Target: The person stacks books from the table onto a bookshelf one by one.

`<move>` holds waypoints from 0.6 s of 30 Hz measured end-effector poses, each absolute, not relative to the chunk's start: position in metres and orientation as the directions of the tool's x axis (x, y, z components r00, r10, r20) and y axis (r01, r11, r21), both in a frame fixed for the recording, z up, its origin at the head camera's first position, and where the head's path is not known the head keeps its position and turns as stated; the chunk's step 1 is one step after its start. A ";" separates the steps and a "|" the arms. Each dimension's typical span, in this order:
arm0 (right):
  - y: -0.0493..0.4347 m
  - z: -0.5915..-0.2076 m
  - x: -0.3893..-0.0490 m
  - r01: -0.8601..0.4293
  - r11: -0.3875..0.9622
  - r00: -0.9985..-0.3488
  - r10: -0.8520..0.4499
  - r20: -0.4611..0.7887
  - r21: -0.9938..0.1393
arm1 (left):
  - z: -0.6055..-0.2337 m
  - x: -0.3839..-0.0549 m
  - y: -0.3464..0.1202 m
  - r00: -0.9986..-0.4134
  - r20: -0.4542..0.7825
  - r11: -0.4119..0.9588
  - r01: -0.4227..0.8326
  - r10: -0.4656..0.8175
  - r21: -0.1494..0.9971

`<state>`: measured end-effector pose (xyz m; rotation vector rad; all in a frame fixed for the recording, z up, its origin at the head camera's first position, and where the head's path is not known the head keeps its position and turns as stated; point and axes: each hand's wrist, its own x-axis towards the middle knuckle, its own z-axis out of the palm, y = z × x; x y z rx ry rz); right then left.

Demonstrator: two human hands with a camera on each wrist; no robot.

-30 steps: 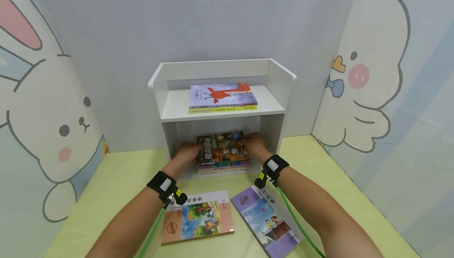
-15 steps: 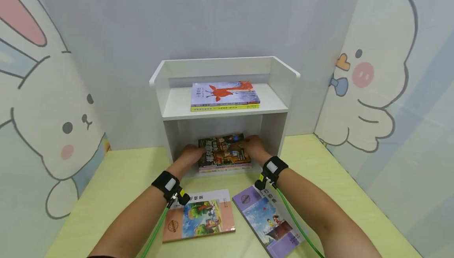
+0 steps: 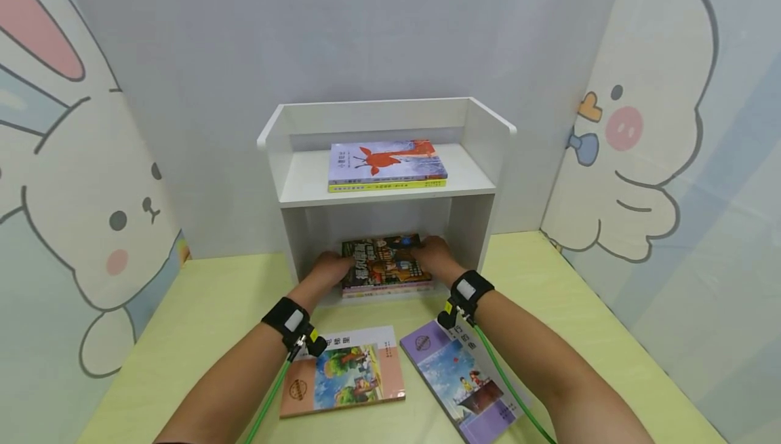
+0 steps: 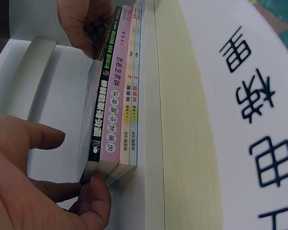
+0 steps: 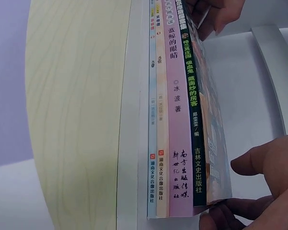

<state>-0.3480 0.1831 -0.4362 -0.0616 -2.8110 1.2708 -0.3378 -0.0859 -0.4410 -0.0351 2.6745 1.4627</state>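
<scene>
On the lower shelf lies a stack of several books, topped by a black-covered book point(image 3: 387, 259). Its spine faces the shelf's front, and a pink-spined book point(image 4: 116, 91) lies directly under it. At the stack's left end is my left hand point(image 3: 331, 268); its fingertips point(image 4: 97, 191) touch the book ends, and the thumb stands apart from the cover. My right hand point(image 3: 436, 257) is at the opposite end, fingers against the book ends and partly hidden. The right thumb point(image 5: 247, 163) stands just off the black cover.
A white two-tier shelf point(image 3: 384, 197) holds two more books point(image 3: 387, 161) on top. On the yellow table point(image 3: 226, 295) in front lie an orange-and-white book point(image 3: 344, 373) and a purple book point(image 3: 457, 379). Green cables point(image 3: 268, 396) run from both wrist straps.
The black book has come down onto the stack, covering the cover that showed below it. Both hands have lowered slightly with it, and the thumbs are now off its cover.
</scene>
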 end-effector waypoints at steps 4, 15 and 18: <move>0.183 -0.438 -0.349 -0.002 0.681 -0.998 0.045 0.045 -0.732 | -0.442 -0.339 -0.087 -0.994 -0.105 0.536 -0.072 0.031 0.841; 0.186 -0.436 -0.340 0.011 0.664 -0.999 0.046 0.026 -0.748 | -0.440 -0.335 -0.089 -0.992 -0.102 0.521 -0.046 0.079 0.852; 0.188 -0.429 -0.330 0.006 0.645 -0.999 0.043 0.029 -0.764 | -0.436 -0.325 -0.096 -0.991 -0.093 0.557 -0.024 0.094 0.830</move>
